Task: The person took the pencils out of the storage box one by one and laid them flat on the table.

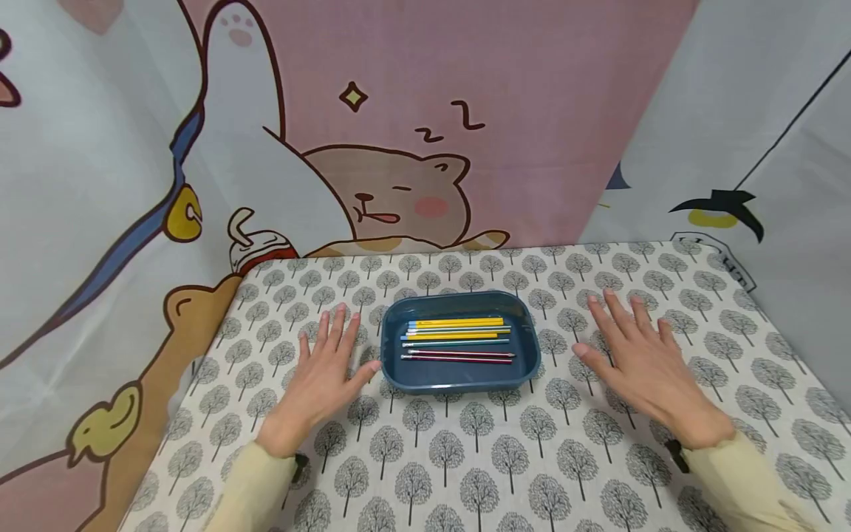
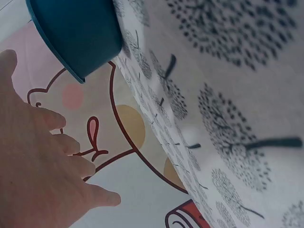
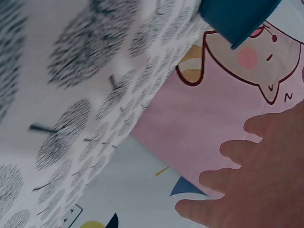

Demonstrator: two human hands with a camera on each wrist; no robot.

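A dark blue plastic tray sits in the middle of the cloth-covered table. Several pencils lie side by side in it: yellow pencils, green pencils and dark red pencils. To the tray's left is my left hand, palm down with fingers spread, its thumb tip close to the tray's rim. My right hand is spread out too, a short way off to the right of the tray. Neither hand holds anything. Each wrist view shows one hand and a corner of the blue tray.
A white tablecloth printed with grey trees covers the table. Behind it hangs a cartoon-printed curtain, reaching down to the table's back edge. Further printed fabric borders the left side, and pale fabric the right.
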